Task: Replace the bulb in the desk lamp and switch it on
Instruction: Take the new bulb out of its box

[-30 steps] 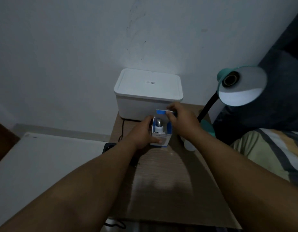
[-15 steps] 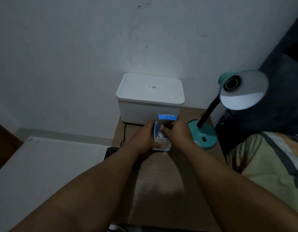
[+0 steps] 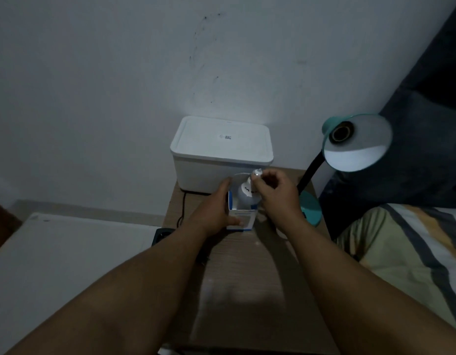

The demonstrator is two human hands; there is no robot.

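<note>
A small blue and white bulb box [image 3: 241,218] stands on the wooden bedside table [image 3: 250,290]. My left hand [image 3: 214,210] grips its left side. My right hand [image 3: 275,193] pinches the metal base of a white bulb [image 3: 245,194], which sticks halfway out of the box top. The teal desk lamp [image 3: 356,142] stands at the right, its shade tilted toward me and its socket [image 3: 341,133] empty and unlit. Its round base [image 3: 311,210] sits on the table behind my right wrist.
A white lidded storage box [image 3: 221,155] stands against the wall behind the bulb box. A black cable [image 3: 182,208] runs down the table's left edge to a black power strip [image 3: 161,235]. A bed with striped bedding [image 3: 406,247] lies right, a white surface [image 3: 68,257] left.
My right hand went from the box flap into the box, took the bulb's base and has lifted the bulb partway out. My left hand keeps holding the box.
</note>
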